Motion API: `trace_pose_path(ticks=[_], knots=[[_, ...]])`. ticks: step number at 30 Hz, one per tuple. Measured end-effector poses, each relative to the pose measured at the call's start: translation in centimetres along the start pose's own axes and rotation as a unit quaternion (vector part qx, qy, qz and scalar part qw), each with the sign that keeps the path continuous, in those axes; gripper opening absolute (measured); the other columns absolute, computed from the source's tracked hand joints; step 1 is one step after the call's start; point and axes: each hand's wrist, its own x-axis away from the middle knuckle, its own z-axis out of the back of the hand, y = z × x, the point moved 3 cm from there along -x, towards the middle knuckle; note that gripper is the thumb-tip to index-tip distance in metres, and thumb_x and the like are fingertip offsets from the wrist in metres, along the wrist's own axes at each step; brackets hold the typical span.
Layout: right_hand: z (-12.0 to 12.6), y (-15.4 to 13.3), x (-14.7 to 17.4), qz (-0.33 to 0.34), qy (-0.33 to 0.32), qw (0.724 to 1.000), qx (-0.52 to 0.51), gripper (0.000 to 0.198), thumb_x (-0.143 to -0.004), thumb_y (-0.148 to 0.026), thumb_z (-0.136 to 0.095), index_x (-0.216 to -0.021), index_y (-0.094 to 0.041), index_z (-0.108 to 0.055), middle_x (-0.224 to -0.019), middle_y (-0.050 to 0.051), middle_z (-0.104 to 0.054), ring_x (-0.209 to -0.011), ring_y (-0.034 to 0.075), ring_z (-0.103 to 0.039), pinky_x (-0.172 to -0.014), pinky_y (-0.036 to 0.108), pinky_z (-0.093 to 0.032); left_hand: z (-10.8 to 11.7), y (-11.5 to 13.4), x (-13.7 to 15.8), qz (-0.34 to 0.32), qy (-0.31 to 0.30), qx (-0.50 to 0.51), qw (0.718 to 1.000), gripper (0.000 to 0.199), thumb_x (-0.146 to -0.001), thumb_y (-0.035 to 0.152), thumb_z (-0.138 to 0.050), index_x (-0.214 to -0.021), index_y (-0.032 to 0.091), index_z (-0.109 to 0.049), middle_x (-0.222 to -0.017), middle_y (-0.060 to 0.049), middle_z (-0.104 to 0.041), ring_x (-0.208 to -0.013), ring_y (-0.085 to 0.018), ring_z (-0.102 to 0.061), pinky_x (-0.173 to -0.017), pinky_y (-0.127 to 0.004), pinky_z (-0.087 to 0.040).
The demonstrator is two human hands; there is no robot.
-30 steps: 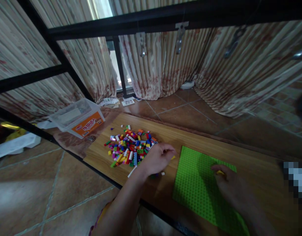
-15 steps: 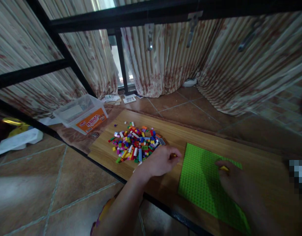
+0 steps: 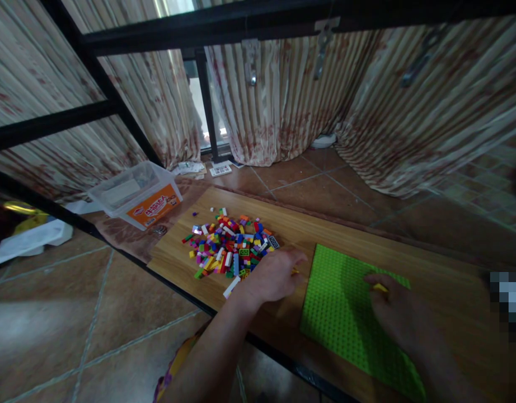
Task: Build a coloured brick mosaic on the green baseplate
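My left hand (image 3: 278, 274) is just above the wooden board, between the brick pile and the green baseplate (image 3: 329, 302). Its fingers curl around a small yellow brick (image 3: 295, 271), mostly hidden by the hand. Over the baseplate, my right hand (image 3: 394, 305) pinches another yellow toy brick (image 3: 380, 287) between thumb and fingers. Loose multicoloured bricks (image 3: 228, 246) lie heaped to the left of my left hand. A long white brick (image 3: 231, 286) rests beside my left wrist.
The wooden board (image 3: 346, 229) bears the pile and the baseplate. A clear plastic tub (image 3: 155, 207) with an orange label stands beyond its left end. Black metal bars (image 3: 224, 33) cross the view in front of striped curtains (image 3: 300, 101). Tiled floor (image 3: 144, 313) surrounds the board.
My left fingers have stretched slightly, and the yellow brick there sits a little lower. My right hand stays over the baseplate with its brick. The whole view has shifted slightly.
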Motion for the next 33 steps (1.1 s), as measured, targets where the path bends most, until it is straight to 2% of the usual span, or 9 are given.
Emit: trace_pose_path(ticks=[6, 9, 12, 15, 18, 21, 24, 29, 33], knots=[[-0.2, 0.1, 0.0, 0.007, 0.012, 1.0, -0.016, 0.038, -0.084, -0.029, -0.038, -0.11, -0.02, -0.065, -0.087, 0.012, -0.072, -0.071, 0.027, -0.066, -0.067, 0.037, -0.046, 2.6, -3.1, 0.3, 0.083, 0.149, -0.001, 0.985, 0.033, -0.081, 0.011, -0.054, -0.111, 0.017, -0.067, -0.107, -0.007, -0.071, -0.087, -0.018, -0.066, -0.086, -0.03, -0.05], [0.0, -0.2, 0.1, 0.0, 0.036, 0.999, -0.032, 0.041, -0.085, -0.03, -0.038, -0.115, -0.018, -0.063, -0.088, 0.013, -0.072, -0.071, 0.027, -0.066, -0.066, 0.036, -0.046, 4.4, -4.8, 0.7, 0.161, 0.243, -0.032, 0.956, 0.032, -0.082, 0.01, -0.053, -0.11, 0.016, -0.068, -0.107, -0.008, -0.071, -0.088, -0.019, -0.066, -0.086, -0.031, -0.051], [0.4, -0.7, 0.3, 0.005, 0.068, 0.996, -0.061, 0.044, -0.087, -0.033, -0.038, -0.121, -0.015, -0.06, -0.088, 0.014, -0.071, -0.07, 0.026, -0.065, -0.064, 0.036, -0.046, 5.5, -6.1, 0.7, 0.221, 0.29, -0.076, 0.928, 0.029, -0.084, 0.014, -0.053, -0.108, 0.017, -0.069, -0.106, -0.009, -0.071, -0.09, -0.021, -0.066, -0.085, -0.033, -0.051], [0.5, -1.5, 0.7, 0.022, 0.087, 0.992, -0.092, 0.046, -0.088, -0.034, -0.038, -0.126, -0.015, -0.057, -0.09, 0.013, -0.071, -0.067, 0.025, -0.064, -0.063, 0.036, -0.046, 5.5, -6.6, 0.2, 0.228, 0.287, -0.125, 0.922, 0.031, -0.084, 0.017, -0.055, -0.113, 0.017, -0.068, -0.112, -0.009, -0.07, -0.1, -0.023, -0.065, -0.091, -0.034, -0.05], [0.5, -2.2, 1.0, 0.039, 0.089, 0.989, -0.112, 0.046, -0.088, -0.034, -0.039, -0.128, -0.018, -0.056, -0.093, 0.011, -0.072, -0.064, 0.023, -0.063, -0.061, 0.035, -0.045, 5.0, -6.6, -0.5, 0.199, 0.248, -0.176, 0.932, 0.04, -0.082, 0.014, -0.054, -0.12, 0.017, -0.065, -0.12, -0.008, -0.068, -0.112, -0.025, -0.06, -0.101, -0.035, -0.044], [0.5, -2.8, 1.2, 0.046, 0.088, 0.987, -0.127, 0.044, -0.087, -0.034, -0.04, -0.126, -0.02, -0.057, -0.097, 0.01, -0.072, -0.064, 0.022, -0.064, -0.061, 0.034, -0.045, 4.5, -6.8, -0.8, 0.203, 0.203, -0.199, 0.937, 0.042, -0.081, 0.013, -0.053, -0.121, 0.019, -0.065, -0.116, -0.007, -0.07, -0.109, -0.025, -0.061, -0.1, -0.036, -0.044], [0.6, -3.1, 1.3, 0.043, 0.094, 0.985, -0.139, 0.044, -0.087, -0.035, -0.041, -0.124, -0.02, -0.059, -0.095, 0.009, -0.073, -0.063, 0.021, -0.064, -0.062, 0.034, -0.046, 4.5, -6.9, -0.8, 0.219, 0.194, -0.189, 0.937, 0.038, -0.082, 0.015, -0.052, -0.117, 0.02, -0.067, -0.11, -0.007, -0.072, -0.106, -0.025, -0.062, -0.097, -0.036, -0.046], [1.0, -3.4, 1.5, 0.041, 0.098, 0.981, -0.163, 0.043, -0.086, -0.037, -0.042, -0.122, -0.021, -0.06, -0.098, 0.009, -0.073, -0.066, 0.021, -0.065, -0.067, 0.035, -0.046, 5.2, -7.0, -0.3, 0.212, 0.223, -0.121, 0.944, 0.037, -0.082, 0.011, -0.051, -0.113, 0.017, -0.069, -0.101, -0.009, -0.073, -0.1, -0.024, -0.064, -0.093, -0.036, -0.048], [1.3, -3.9, 1.7, 0.029, 0.087, 0.972, -0.214, 0.042, -0.086, -0.038, -0.044, -0.121, -0.021, -0.06, -0.101, 0.009, -0.072, -0.071, 0.021, -0.064, -0.072, 0.036, -0.046, 5.9, -6.9, 0.2, 0.137, 0.225, 0.072, 0.962, 0.034, -0.08, 0.011, -0.051, -0.109, 0.014, -0.069, -0.099, -0.009, -0.073, -0.092, -0.021, -0.065, -0.087, -0.034, -0.05]])
